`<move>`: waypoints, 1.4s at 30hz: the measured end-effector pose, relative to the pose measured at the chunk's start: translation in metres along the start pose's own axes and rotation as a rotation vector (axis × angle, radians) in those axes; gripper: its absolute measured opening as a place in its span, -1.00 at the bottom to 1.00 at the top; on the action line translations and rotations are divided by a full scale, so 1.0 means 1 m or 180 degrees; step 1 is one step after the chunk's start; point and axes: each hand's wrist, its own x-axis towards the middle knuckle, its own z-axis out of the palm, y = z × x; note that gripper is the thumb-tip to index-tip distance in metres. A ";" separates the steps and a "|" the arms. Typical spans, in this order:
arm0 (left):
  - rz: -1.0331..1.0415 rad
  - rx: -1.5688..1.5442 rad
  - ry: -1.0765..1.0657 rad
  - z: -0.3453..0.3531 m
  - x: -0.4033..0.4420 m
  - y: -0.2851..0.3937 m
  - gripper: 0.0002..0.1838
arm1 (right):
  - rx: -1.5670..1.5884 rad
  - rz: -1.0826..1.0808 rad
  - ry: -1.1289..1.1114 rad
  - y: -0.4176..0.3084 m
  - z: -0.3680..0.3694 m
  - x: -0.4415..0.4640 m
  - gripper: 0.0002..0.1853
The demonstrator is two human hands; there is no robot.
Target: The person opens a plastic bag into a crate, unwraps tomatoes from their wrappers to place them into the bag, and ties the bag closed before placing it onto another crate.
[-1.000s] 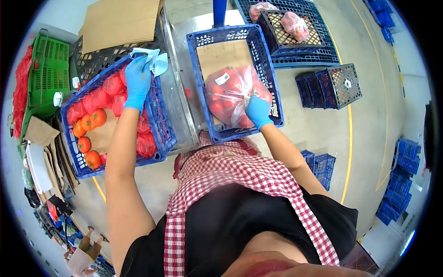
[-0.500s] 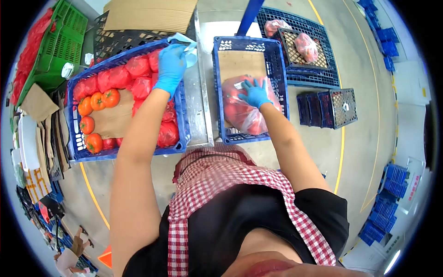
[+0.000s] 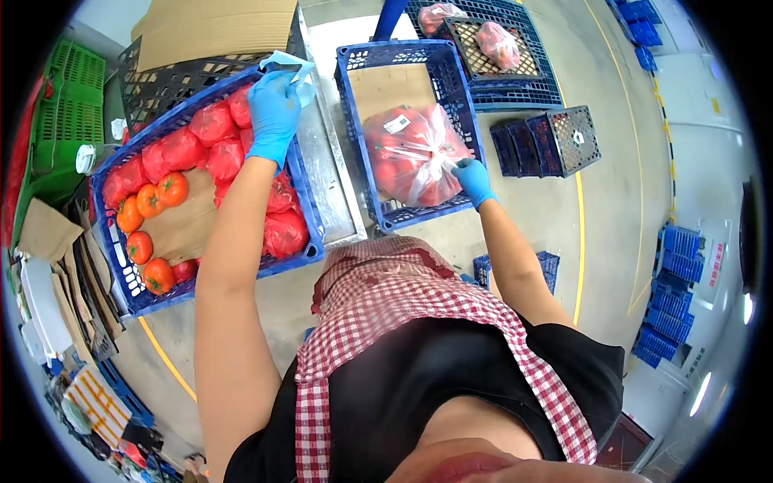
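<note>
Both hands wear blue gloves. My left hand is closed on a light blue cloth at the far right corner of the large blue crate. Inside that crate are tomatoes in red wrapping and several bare tomatoes along the left side. My right hand pinches the right edge of a clear plastic bag full of red tomatoes. A white label shows on the bag, which lies in the smaller blue crate over a cardboard liner.
A metal table edge runs between the two crates. Beyond the smaller crate, bagged produce rests on a black crate. More crates stand on the floor to the right. Flattened cardboard lies behind the large crate; a green crate is at left.
My right hand has moved from the top of the bag to its right edge, with the fingers drawn together. The left hand keeps the cloth. The whole view has turned slightly.
</note>
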 end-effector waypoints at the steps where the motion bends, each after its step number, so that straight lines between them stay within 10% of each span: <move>1: 0.0010 -0.0001 -0.0011 0.002 0.000 -0.003 -0.76 | 0.0688 0.0027 0.0472 -0.004 0.001 -0.002 -0.76; 8: -0.0067 0.0079 -0.0036 0.003 -0.001 -0.004 -0.75 | 0.4274 0.0571 -0.1180 0.023 0.025 0.034 -0.78; 12: -0.0130 0.0323 -0.0189 0.003 0.000 -0.002 -0.74 | 0.2516 0.0104 -0.1390 -0.028 -0.030 0.016 -0.66; 16: 0.0083 0.0633 -0.0088 0.005 0.001 0.003 -0.81 | 0.0169 -0.3305 -0.0742 0.003 -0.001 0.031 -0.57; 19: 0.0145 0.1142 -0.0230 0.004 0.002 0.005 -0.81 | -0.0820 -0.3776 0.0162 -0.016 -0.001 0.028 -0.74; 31: -0.0176 0.1925 -0.0629 0.005 0.009 0.033 -0.79 | 0.3244 -0.0201 -0.2810 0.008 -0.031 0.072 -0.74; 42: 0.0066 0.1992 -0.0547 0.007 0.008 0.014 -0.83 | 0.2281 -0.0712 -0.2860 -0.098 -0.112 0.055 -0.76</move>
